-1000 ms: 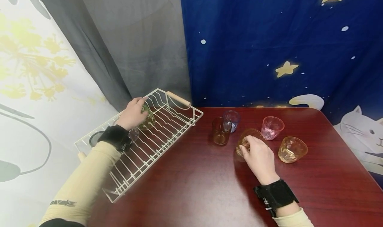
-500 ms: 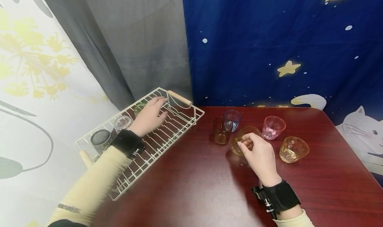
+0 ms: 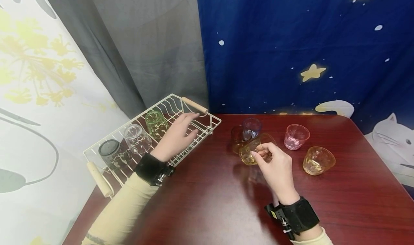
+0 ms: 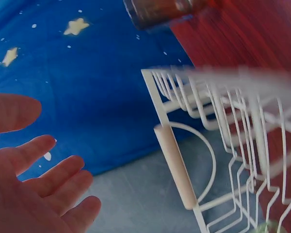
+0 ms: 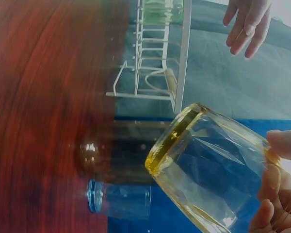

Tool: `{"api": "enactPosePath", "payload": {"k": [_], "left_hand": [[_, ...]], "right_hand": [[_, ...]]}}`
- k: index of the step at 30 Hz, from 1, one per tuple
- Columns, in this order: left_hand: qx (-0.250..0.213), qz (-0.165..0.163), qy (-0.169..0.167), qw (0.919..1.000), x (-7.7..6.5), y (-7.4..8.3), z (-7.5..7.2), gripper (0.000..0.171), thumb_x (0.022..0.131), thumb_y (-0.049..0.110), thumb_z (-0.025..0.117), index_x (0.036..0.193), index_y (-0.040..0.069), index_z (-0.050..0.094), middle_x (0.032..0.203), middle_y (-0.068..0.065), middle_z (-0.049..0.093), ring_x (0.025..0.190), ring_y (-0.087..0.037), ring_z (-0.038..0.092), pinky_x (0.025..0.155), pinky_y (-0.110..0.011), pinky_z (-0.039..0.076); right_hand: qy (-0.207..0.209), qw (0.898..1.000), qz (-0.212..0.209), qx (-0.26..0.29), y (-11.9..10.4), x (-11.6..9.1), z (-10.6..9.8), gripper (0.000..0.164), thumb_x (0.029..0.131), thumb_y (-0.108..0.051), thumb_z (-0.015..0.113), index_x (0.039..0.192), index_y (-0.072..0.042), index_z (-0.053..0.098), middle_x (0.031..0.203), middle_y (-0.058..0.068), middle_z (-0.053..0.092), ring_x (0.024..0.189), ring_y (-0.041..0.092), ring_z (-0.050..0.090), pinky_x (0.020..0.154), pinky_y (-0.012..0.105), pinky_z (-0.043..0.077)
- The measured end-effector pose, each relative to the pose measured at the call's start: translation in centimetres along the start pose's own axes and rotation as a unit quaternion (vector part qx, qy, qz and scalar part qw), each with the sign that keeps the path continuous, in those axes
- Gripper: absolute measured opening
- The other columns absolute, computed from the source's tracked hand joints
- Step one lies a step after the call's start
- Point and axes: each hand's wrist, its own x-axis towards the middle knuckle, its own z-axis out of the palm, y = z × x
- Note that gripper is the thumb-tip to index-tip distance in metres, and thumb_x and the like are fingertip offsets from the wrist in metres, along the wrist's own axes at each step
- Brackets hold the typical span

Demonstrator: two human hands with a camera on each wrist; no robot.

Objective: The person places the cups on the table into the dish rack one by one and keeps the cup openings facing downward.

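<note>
My right hand [image 3: 275, 169] pinches a yellow glass [image 5: 208, 170] near its rim, thumb on one side and fingers on the other. The glass is tilted and raised over the table, overlapping a brown glass [image 3: 238, 139] in the head view. My left hand [image 3: 178, 135], fingers spread and holding nothing, is over the white wire dish rack [image 3: 191, 149]. Three glasses stand upside down in that rack: a grey one [image 3: 113, 154], a colourless one [image 3: 137, 139] and a green one [image 3: 156, 124].
Behind the brown glass stands a blue-tinted glass [image 3: 253, 127]. Farther right on the dark red table [image 3: 207, 209] are a pink glass [image 3: 295, 137] and another yellow glass [image 3: 318, 161]. The rack has wooden handles [image 3: 194, 105] at both ends. Curtains hang behind the table.
My left hand has let go of the green glass in the rack and moved right and toward me. My right hand has lifted the yellow glass and carried it left.
</note>
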Motion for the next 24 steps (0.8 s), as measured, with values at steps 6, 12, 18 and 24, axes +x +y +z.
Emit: {"api": "enactPosePath", "payload": {"k": [6, 12, 18, 24], "left_hand": [[-0.012, 0.0, 0.007, 0.9999, -1.3, 1.3, 1.7, 0.053, 0.095, 0.018, 0.058, 0.145, 0.009, 0.045, 0.148, -0.013, 0.046, 0.139, -0.026, 0.043, 0.118, -0.043, 0.034], [-0.051, -0.004, 0.007, 0.9986, -2.3, 1.9, 3.9, 0.052, 0.095, 0.018, 0.059, 0.144, 0.008, 0.047, 0.145, -0.011, 0.049, 0.137, -0.025, 0.046, 0.117, -0.041, 0.036], [-0.116, -0.033, -0.001, 0.9927, -3.0, 2.7, 5.7, 0.053, 0.095, 0.019, 0.06, 0.145, 0.01, 0.046, 0.147, -0.01, 0.048, 0.14, -0.024, 0.043, 0.119, -0.042, 0.033], [-0.157, -0.048, -0.016, 0.9863, -3.3, 3.4, 7.2, 0.055, 0.096, 0.022, 0.059, 0.147, 0.011, 0.043, 0.151, -0.011, 0.045, 0.143, -0.025, 0.039, 0.119, -0.045, 0.033]], "right_hand": [[0.006, 0.999, 0.034, 0.042, -0.8, -0.4, 0.1, 0.015, 0.078, -0.012, 0.082, 0.088, -0.01, 0.07, 0.072, 0.002, 0.071, 0.061, -0.008, 0.052, 0.058, 0.007, 0.041], [0.001, 0.992, 0.086, 0.089, -1.2, -0.8, 0.3, 0.016, 0.079, -0.012, 0.082, 0.089, -0.01, 0.07, 0.075, 0.004, 0.072, 0.063, -0.01, 0.055, 0.06, 0.007, 0.044], [-0.002, 0.978, 0.139, 0.153, -1.8, -1.2, 0.5, 0.013, 0.081, -0.013, 0.08, 0.089, -0.008, 0.07, 0.075, -0.001, 0.07, 0.064, -0.003, 0.058, 0.059, 0.011, 0.046], [0.006, 0.961, 0.175, 0.214, -2.1, -1.5, 0.9, 0.015, 0.082, -0.008, 0.078, 0.09, -0.002, 0.067, 0.073, -0.017, 0.063, 0.067, 0.0, 0.059, 0.062, 0.012, 0.048]]}}
